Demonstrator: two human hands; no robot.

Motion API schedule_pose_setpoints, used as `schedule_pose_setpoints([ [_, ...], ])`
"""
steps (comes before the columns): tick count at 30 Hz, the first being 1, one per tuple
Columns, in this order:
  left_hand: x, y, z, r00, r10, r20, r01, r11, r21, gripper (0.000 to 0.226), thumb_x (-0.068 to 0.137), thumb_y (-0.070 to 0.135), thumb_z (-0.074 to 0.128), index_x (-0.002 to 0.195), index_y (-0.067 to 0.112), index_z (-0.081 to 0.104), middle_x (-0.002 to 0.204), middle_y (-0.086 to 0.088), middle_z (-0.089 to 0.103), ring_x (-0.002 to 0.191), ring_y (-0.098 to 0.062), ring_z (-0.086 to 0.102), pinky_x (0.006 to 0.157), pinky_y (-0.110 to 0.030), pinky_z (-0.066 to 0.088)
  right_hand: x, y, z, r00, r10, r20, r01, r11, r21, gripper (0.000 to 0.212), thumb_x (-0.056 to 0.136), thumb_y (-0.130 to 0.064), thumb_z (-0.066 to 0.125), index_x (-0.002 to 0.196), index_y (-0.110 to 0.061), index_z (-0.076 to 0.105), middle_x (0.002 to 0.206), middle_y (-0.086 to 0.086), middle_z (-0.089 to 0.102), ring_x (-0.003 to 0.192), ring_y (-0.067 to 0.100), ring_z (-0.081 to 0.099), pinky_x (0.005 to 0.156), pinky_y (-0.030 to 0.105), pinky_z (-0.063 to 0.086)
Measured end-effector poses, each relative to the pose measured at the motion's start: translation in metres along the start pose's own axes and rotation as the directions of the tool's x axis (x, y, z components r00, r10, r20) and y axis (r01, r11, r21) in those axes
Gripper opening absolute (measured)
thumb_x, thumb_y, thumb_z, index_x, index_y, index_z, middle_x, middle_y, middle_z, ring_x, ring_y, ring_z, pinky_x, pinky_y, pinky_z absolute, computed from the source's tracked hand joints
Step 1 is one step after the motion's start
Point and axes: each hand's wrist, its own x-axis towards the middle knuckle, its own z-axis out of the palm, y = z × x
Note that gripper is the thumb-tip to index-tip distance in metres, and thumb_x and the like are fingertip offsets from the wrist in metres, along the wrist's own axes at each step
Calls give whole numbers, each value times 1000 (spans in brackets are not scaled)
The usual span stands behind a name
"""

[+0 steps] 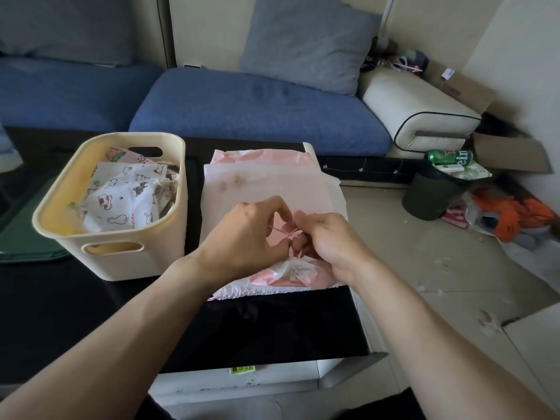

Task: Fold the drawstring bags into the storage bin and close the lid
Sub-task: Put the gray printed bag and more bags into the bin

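The glossy black low table (91,304) carries everything. On it, the cream plastic storage bin with cut-out handles (127,262) stands open, and a white cotton drawstring bag printed with little cats (121,201) already lies loosely inside; no lid can be picked out with certainty. Just to the right of the bin lies a stack of flat pink-and-white drawstring bags (272,183), the top one gathered at its near end into a puckered neck (291,268).

Over that neck, right of the bin, the left hand (245,237) and the right hand (327,241) meet. Both have fingers curled narrowly, pinching the thin pale drawstring cord (280,233) between them; which strand each holds is too small to tell.

This looks like tidying the cord before folding. To do it well, the cord should be kept taut and short, pulled evenly from both sides so the neck closes flat and not twisted. Then the bag should be folded compactly enough to sit beside the cat-print one in the bin, leaving room for a lid to seat.
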Motion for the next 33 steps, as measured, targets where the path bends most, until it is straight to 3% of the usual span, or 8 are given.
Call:
schedule_pose_setpoints([
  [7, -2, 6, 6, 997, 75, 22, -76, 997, 33, 13, 90, 17, 70, 91, 25, 80, 52, 5, 58, 47, -10, 47, 50, -11, 30, -1, -2, -4, 1000, -4, 8, 4, 1000, -19, 41, 104, -33, 55, 71, -11, 69, 48, -2, 58, 43, 7, 52, 47, 16, 42],
  [11, 1, 3, 4, 970, -177, 166, 190, 980, -61, 13, 90, 26, 70, 87, 21, 81, 59, 1, 65, 55, -10, 57, 50, -16, 42, -2, -2, -10, 995, -5, 95, 21, 986, -163, 35, 105, -27, 52, 79, -13, 71, 56, -4, 63, 52, 6, 56, 58, 21, 44],
  [13, 6, 0, 1, 871, -378, 315, 437, 888, -143, 14, 87, 23, 72, 75, 23, 81, 69, 1, 72, 64, -10, 63, 59, -27, 52, -4, -4, -14, 980, 26, 199, 3, 989, -146, 21, 105, -22, 54, 101, -11, 71, 61, -4, 66, 59, 5, 61, 59, 19, 48],
  [15, 6, -1, -3, 729, -494, 473, 642, 733, -225, 22, 84, 13, 68, 66, 17, 79, 56, 5, 66, 53, -7, 56, 55, -25, 44, -7, -4, -16, 963, 15, 268, 37, 982, -186, 14, 101, -21, 59, 111, -14, 66, 65, -5, 68, 62, 4, 63, 63, 16, 48],
  [19, 3, -3, -4, 569, -455, 685, 814, 428, -393, 47, 92, 10, 54, 46, 16, 63, 51, 4, 24, 47, -11, 15, 48, -24, 13, -9, -5, -17, 967, -47, 251, 107, 967, -233, 29, 94, -19, 68, 121, -19, 57, 70, -8, 71, 68, 3, 65, 75, 20, 46],
  [24, 3, -2, -3, 580, -431, 691, 815, 304, -494, 33, 96, 10, 47, 64, 13, 56, 57, 3, 18, 60, -14, 6, 55, -27, 7, -13, -5, -24, 941, -252, 226, 286, 949, -134, 30, 78, -35, 79, 93, -16, 62, 91, 12, 72, 85, 21, 67, 87, 41, 52],
  [27, 3, -3, -1, 592, -426, 684, 806, 299, -511, 45, 99, 13, 47, 57, 17, 61, 56, 4, 19, 57, -12, 7, 54, -26, 7, -15, -2, -23, 898, -381, 219, 431, 862, -269, 26, 75, -42, 86, 72, -24, 67, 95, -4, 72, 94, 10, 69, 79, 27, 52],
  [33, 2, -4, 8, 642, -516, 567, 763, 362, -535, 44, 97, 18, 55, 53, 17, 59, 48, 3, 25, 43, -11, 18, 45, -25, 15, -10, 3, -18, 909, -401, 114, 398, 753, -524, 21, 68, -54, 87, 69, -34, 78, 106, -17, 70, 96, -7, 62, 75, 14, 40],
])
